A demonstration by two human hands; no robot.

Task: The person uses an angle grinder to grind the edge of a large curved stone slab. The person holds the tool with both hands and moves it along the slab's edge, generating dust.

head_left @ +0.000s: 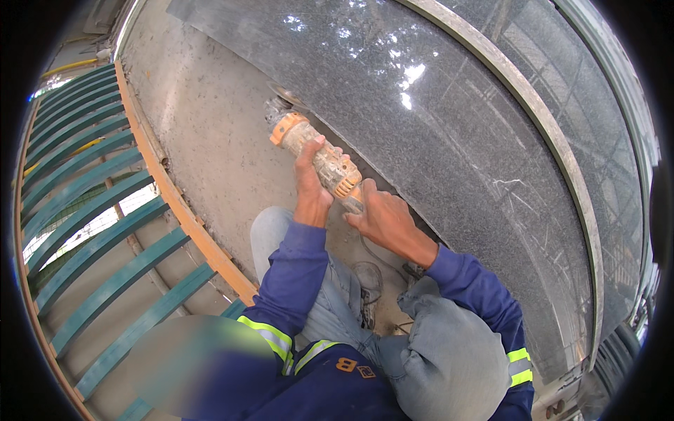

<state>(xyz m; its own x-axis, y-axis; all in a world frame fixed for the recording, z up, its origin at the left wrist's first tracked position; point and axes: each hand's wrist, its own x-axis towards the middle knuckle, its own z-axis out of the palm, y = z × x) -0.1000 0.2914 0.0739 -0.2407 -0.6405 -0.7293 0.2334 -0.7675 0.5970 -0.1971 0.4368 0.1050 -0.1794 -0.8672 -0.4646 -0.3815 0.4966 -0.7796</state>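
Note:
A dusty orange-and-grey angle grinder (289, 130) lies slanted between both hands, its head pointing to the far left. My left hand (310, 186) is wrapped round the middle of its body, thumb on top. Round the rear end of the same grinder, my right hand (386, 219) is closed. The grinder's disc (286, 95) is at the near edge of a dark speckled stone slab (449, 119); whether it touches the edge I cannot tell. Part of the disc is hidden by the grinder's head.
Green slats with an orange-brown rail (181, 203) run along the left. Dusty concrete floor (210, 91) lies between rail and slab. A metal bar (554, 140) crosses over the stone on the right. A thin cord (371, 247) hangs below the grinder, near my shoe (368, 286).

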